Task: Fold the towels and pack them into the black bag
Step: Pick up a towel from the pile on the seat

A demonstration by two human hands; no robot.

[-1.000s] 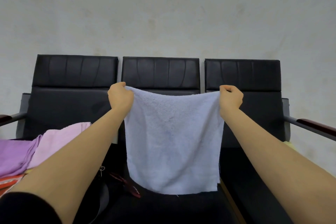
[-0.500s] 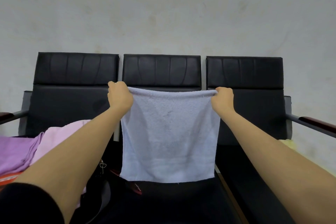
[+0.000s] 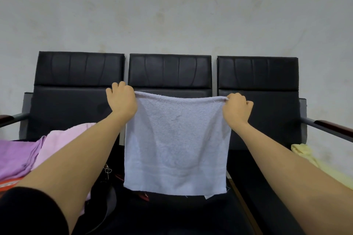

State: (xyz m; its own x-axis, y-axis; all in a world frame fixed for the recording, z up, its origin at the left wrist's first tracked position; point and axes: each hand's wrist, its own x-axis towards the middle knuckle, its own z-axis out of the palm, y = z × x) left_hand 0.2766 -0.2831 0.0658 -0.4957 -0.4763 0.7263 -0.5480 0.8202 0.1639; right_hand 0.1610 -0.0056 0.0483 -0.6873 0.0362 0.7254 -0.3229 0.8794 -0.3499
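On the far left seat lie a purple towel and, just beside it, a pink towel, both loosely laid and, in my judgement, not yet packed. Below them, by my left forearm, a dark strap and metal clasp show; I take this for part of the black bag, though most of it is hidden and I cannot tell whether it stands open.

My left hand grips the upper left corner of the pale blue towel, fingers curled over the edge. The towel hangs flat and upright before the middle seat of the black bench, its top edge drawn nearly straight, its lower edge free just above the cushion. My right hand pinches the upper right corner, fingers curled on the cloth.

At the far right, a yellow towel rests on the outer seat.

Step in hand, as I judge it: the towel is spread for its first fold. The next move calls for bringing the two corners together evenly, or lowering the cloth onto the seat, keeping both edges aligned.
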